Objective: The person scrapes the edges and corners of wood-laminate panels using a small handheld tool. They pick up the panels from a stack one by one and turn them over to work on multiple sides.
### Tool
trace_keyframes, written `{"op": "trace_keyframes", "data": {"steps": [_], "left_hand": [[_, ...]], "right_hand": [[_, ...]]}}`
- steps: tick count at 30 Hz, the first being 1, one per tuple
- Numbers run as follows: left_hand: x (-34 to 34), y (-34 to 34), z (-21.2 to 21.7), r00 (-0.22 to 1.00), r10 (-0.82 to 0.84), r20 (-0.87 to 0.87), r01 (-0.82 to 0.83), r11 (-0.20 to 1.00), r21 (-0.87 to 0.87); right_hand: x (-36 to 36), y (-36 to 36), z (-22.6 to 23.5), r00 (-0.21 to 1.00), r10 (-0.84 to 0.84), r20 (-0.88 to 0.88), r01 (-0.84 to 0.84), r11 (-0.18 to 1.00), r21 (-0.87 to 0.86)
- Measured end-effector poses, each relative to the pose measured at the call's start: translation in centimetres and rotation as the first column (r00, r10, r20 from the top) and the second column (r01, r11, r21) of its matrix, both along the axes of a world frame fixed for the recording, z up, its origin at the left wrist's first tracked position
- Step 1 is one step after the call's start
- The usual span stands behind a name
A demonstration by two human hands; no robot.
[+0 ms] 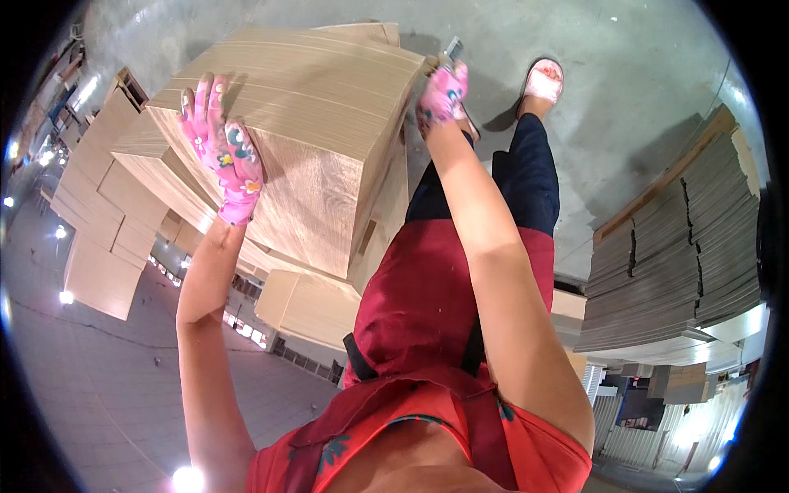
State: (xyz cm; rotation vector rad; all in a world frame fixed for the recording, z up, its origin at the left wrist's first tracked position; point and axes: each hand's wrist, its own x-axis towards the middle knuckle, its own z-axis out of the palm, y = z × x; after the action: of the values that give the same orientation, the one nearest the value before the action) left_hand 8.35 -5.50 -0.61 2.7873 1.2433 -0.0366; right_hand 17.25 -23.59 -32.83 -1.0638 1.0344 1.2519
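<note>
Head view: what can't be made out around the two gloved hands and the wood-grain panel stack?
- Right hand: it grips a small grey tool, too small to identify.
- Left hand: its palm lies against the panel stack, hidden by its own back.
- Stack base: covered by the red apron.

We see a tall stack of flat grey-brown cardboard sheets (682, 246) well right of our right hand (442, 94), and no labels, signs or screens.
</note>
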Motion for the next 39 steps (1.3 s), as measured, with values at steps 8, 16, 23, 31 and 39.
{"op": "trace_keyframes", "data": {"steps": [8,16,23,31,39], "left_hand": [[-0.1,0.4,-0.2,0.999,0.038,-0.014,-0.039,0.999,-0.019],[0.2,0.6,-0.5,0.999,0.011,-0.046,-0.010,1.000,0.025],[0.1,0.6,-0.3,0.999,-0.003,-0.033,0.005,0.999,0.035],[-0.2,0.4,-0.7,0.994,-0.006,0.108,0.008,1.000,-0.018],[-1.0,0.5,-1.1,0.986,-0.055,0.155,0.053,0.998,0.019]], "right_hand": [[0.5,2.8,2.8,0.982,-0.190,0.003,0.189,0.977,0.095],[0.5,1.4,-1.0,0.985,-0.169,0.026,0.161,0.967,0.196],[2.0,3.6,3.3,0.908,0.209,0.363,-0.150,0.971,-0.184],[7.5,0.2,10.9,0.983,0.077,0.165,-0.096,0.989,0.111],[5.5,-1.6,28.8,0.931,0.271,0.246,-0.343,0.881,0.325]]}}
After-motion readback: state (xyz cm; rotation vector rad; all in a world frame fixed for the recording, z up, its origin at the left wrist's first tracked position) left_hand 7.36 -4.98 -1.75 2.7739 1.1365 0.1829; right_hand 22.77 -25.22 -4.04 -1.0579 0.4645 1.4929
